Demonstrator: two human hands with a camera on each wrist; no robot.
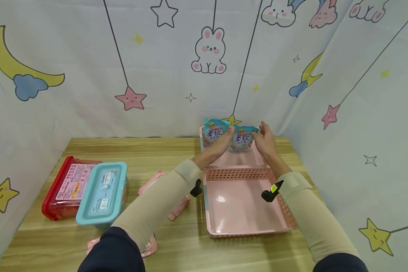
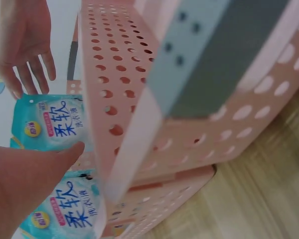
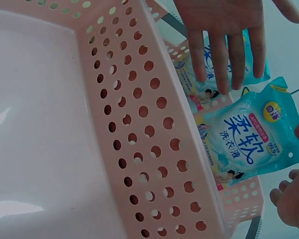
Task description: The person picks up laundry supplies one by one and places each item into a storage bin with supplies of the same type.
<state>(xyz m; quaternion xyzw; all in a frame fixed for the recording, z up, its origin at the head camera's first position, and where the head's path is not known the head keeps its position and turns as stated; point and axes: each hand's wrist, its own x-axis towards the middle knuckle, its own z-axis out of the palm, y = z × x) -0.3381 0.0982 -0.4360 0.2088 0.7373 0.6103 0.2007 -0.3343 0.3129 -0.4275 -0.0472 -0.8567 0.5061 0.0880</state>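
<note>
Two teal-and-white laundry detergent pouches stand upright side by side in the rear pink basket (image 1: 224,161). My left hand (image 1: 220,144) is between the left pouch (image 1: 212,133) and the right pouch (image 1: 241,140); in the right wrist view its fingers are straight and pass in front of the left pouch. Beside the right pouch's upper outer corner is my right hand (image 1: 266,142), thumb touching that corner. Its fingers look loose and extended in the left wrist view. Closer to me lies the front pink basket (image 1: 244,207), with perforated walls and a glossy floor.
On the table's left, a red box (image 1: 62,189) sits beside a container with a teal lid (image 1: 102,194). Several pink packets (image 1: 179,207) lie nearby, partly covered by my left sleeve. Printed cloth (image 1: 176,68) hangs behind the table and along its right side.
</note>
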